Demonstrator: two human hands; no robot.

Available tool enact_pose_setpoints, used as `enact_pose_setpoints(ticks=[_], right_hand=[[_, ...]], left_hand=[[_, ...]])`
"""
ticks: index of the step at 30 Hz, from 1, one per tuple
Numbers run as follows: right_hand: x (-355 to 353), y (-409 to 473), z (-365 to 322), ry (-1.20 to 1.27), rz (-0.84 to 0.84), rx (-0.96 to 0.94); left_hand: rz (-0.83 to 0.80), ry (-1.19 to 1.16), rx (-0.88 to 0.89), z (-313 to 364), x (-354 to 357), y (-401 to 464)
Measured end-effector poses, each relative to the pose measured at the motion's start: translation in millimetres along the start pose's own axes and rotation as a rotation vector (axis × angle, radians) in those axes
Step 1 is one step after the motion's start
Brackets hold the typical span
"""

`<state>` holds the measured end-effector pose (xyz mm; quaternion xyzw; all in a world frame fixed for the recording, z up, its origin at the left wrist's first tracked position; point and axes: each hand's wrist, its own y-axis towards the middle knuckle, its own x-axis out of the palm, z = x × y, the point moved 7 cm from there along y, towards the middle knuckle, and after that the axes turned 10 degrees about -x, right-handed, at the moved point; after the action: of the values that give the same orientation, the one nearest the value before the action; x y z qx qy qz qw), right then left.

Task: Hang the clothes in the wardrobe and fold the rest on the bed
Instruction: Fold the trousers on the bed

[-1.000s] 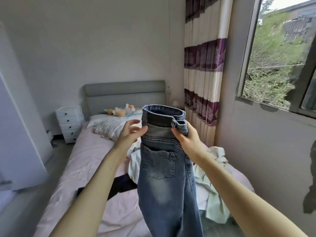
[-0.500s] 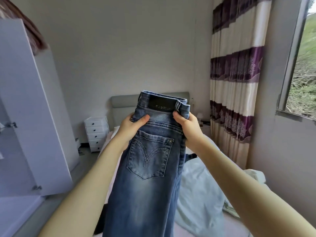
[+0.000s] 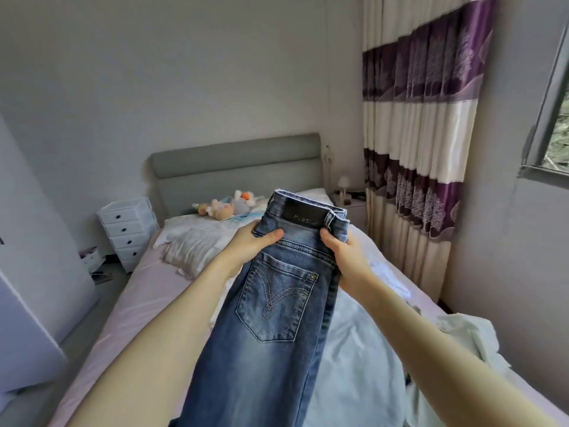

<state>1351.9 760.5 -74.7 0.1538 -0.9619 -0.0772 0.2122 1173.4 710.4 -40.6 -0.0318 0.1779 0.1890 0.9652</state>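
Gripping jeans [image 3: 271, 318] waistband between both thumbs

Soft window daylight, wide-angle edge distortion

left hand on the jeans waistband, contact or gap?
Touching. The head view shows the left hand gripping the jeans just below the waistband, thumb pressed flat across the denim with no gap. The right hand grips the opposite edge.

A home bedroom is shown: a bed [image 3: 144, 303] with grey headboard [image 3: 237, 167] at 12 o'clock, a white drawer chest [image 3: 127, 231] at 10 o'clock, striped curtains [image 3: 415, 134] at 2 o'clock.
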Motion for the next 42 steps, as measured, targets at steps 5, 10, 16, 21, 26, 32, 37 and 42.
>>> enact_pose_setpoints(ticks=[5, 10, 16, 21, 26, 32, 37, 42], right_hand=[[-82, 98, 97, -0.270, -0.040, 0.065], [-139, 151, 176, -0.531, -0.077, 0.083], [-148, 173, 230, -0.885, -0.253, -0.061], [-147, 129, 280, -1.080, -0.434, -0.090], [-138, 45, 323, -1.193, -0.772, -0.212], [-133, -25, 394, -1.321, -1.243, 0.142], [-116, 37, 348, -1.296, -0.554, -0.203], [-156, 85, 371, -1.511, -0.423, 0.319]], left_hand=[[-0.161, 0.132, -0.187, -86, 79, 127], [-0.180, 0.215, -0.293, -173, 136, 204], [-0.163, 0.326, -0.247, -232, 154, 246], [-0.131, 0.582, -0.096, -277, 147, 217], [-0.283, 0.791, 0.395, -304, 145, 155], [-0.623, 1.114, 0.461, -383, 143, 109], [-0.277, 0.822, 0.035, -401, 131, 111], [-0.132, 0.798, -0.088, -399, 138, 111]])
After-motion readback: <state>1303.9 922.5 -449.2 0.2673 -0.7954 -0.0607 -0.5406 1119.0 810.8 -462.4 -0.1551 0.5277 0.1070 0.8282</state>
